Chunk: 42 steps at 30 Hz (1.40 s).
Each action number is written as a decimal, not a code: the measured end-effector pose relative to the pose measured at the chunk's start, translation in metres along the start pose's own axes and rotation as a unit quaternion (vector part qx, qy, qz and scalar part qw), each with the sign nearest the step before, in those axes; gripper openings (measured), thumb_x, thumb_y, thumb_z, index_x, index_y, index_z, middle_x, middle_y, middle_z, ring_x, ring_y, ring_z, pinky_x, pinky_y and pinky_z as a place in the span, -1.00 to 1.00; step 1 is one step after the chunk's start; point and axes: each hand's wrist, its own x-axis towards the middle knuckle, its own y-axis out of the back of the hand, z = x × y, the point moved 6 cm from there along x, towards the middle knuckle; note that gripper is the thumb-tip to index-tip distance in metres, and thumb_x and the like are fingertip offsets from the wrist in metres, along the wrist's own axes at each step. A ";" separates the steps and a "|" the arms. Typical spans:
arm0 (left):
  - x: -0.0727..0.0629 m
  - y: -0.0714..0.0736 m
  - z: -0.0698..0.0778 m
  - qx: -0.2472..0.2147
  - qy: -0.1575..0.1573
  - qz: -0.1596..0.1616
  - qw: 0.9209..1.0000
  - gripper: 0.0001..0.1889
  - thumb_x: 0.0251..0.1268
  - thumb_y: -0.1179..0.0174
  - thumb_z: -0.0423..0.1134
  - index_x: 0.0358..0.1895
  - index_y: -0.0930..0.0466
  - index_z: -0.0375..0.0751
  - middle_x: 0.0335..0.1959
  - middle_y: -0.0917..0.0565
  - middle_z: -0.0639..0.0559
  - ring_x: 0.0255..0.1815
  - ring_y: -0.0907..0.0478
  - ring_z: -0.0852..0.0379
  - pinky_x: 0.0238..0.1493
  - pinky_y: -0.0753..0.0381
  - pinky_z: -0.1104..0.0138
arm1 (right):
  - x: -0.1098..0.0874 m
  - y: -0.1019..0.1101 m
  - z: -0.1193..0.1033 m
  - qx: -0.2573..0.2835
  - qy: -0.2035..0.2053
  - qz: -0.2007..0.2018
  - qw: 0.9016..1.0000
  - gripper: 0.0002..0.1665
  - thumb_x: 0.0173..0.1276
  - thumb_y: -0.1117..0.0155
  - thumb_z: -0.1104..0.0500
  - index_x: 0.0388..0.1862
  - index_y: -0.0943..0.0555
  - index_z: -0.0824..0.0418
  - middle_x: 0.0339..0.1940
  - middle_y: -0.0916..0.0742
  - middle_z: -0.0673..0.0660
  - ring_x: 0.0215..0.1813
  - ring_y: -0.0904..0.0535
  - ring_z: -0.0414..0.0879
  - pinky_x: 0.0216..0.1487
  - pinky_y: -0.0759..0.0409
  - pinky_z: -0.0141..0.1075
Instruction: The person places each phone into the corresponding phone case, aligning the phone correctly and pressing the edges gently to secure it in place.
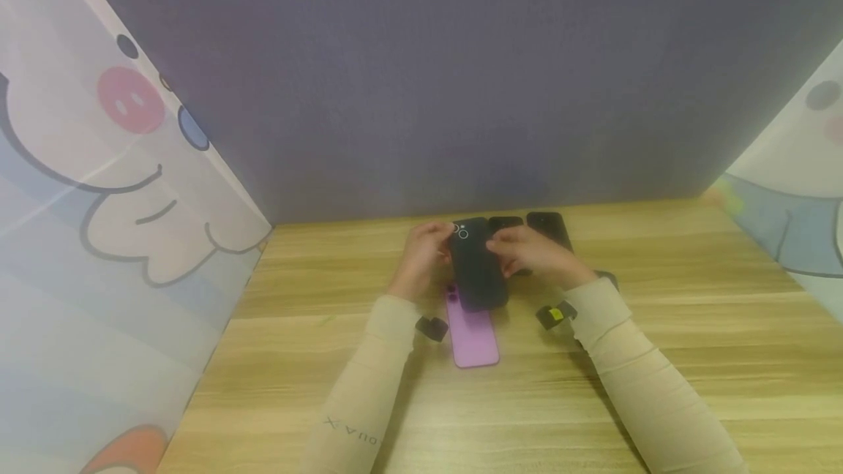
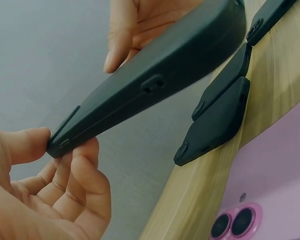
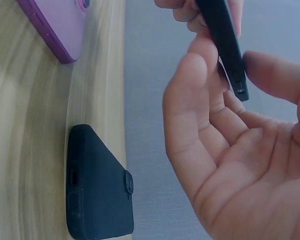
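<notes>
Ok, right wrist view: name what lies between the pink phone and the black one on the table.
In the right wrist view, only bare table lies between the pink phone and the black phone.

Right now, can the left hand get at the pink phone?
Probably not without letting go: the left hand pinches the dark case, which overlaps part of the pink phone in the head view. The phone's lower end lies uncovered.

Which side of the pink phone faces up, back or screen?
Back up: the pink phone lies on the table with its camera lenses on the upward face.
</notes>
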 end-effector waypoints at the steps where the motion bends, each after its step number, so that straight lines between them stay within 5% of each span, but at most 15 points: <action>1: 0.000 0.000 0.000 -0.003 0.002 0.002 1.000 -0.79 0.50 -0.17 -0.21 -0.01 -0.65 -0.27 -0.37 -0.58 0.10 -0.39 -0.46 0.20 -0.35 -0.54 0.40 | 0.000 0.000 0.000 0.000 0.000 -0.002 1.000 -0.65 0.57 -0.16 0.05 -0.04 -0.56 0.37 -0.32 -0.64 0.11 -0.28 -0.63 -0.01 -0.13 -0.75 -0.16; 11: 0.002 0.002 -0.002 -0.025 0.001 0.012 1.000 -0.79 0.51 -0.15 -0.21 0.00 -0.64 -0.26 -0.39 -0.59 0.12 -0.41 -0.46 0.21 -0.29 -0.53 0.34 | -0.004 -0.002 0.001 0.005 0.002 -0.039 0.999 -0.72 0.53 -0.23 0.08 -0.15 -0.56 0.33 -0.35 -0.65 0.09 -0.33 -0.64 -0.01 -0.09 -0.76 -0.02; 18: 0.003 0.001 -0.003 -0.027 -0.001 0.010 1.000 -0.80 0.53 -0.14 -0.20 -0.04 -0.65 -0.26 -0.42 -0.59 0.13 -0.41 -0.46 0.21 -0.27 -0.55 0.32 | -0.003 -0.003 -0.002 -0.009 0.001 -0.019 1.000 -0.78 0.53 -0.20 0.13 -0.26 -0.55 0.27 -0.39 -0.62 0.08 -0.34 -0.62 -0.01 -0.11 -0.74 0.01; 26: 0.001 -0.001 -0.001 -0.016 -0.004 0.010 1.000 -0.75 0.55 -0.11 -0.19 0.02 -0.64 -0.30 -0.40 -0.60 0.11 -0.38 -0.51 0.19 0.04 -0.66 -0.01 | -0.001 -0.002 -0.001 -0.013 0.000 0.004 1.000 -0.78 0.55 -0.17 0.16 -0.31 -0.50 0.25 -0.38 -0.65 0.10 -0.31 -0.63 0.01 -0.09 -0.74 0.01; 33: 0.002 -0.002 -0.002 0.001 -0.004 0.000 1.000 -0.71 0.54 -0.14 -0.17 0.07 -0.63 -0.32 -0.31 -0.61 0.07 -0.33 -0.55 0.17 -0.23 -0.69 0.33 | 0.000 0.002 0.001 -0.033 0.002 0.023 0.999 -0.78 0.55 -0.16 0.17 -0.34 -0.48 0.24 -0.38 -0.64 0.09 -0.30 -0.63 0.00 -0.11 -0.74 -0.05; 42: 0.003 -0.007 -0.007 0.031 0.005 -0.033 0.999 -0.67 0.52 -0.16 -0.17 0.15 -0.59 -0.33 -0.19 -0.67 -0.02 -0.22 -0.62 0.11 0.00 -0.75 0.18 | 0.001 0.006 0.005 -0.051 -0.010 0.050 0.997 -0.71 0.57 -0.14 0.13 -0.04 -0.55 0.38 -0.15 -0.67 0.21 -0.22 -0.65 0.00 -0.04 -0.75 -0.06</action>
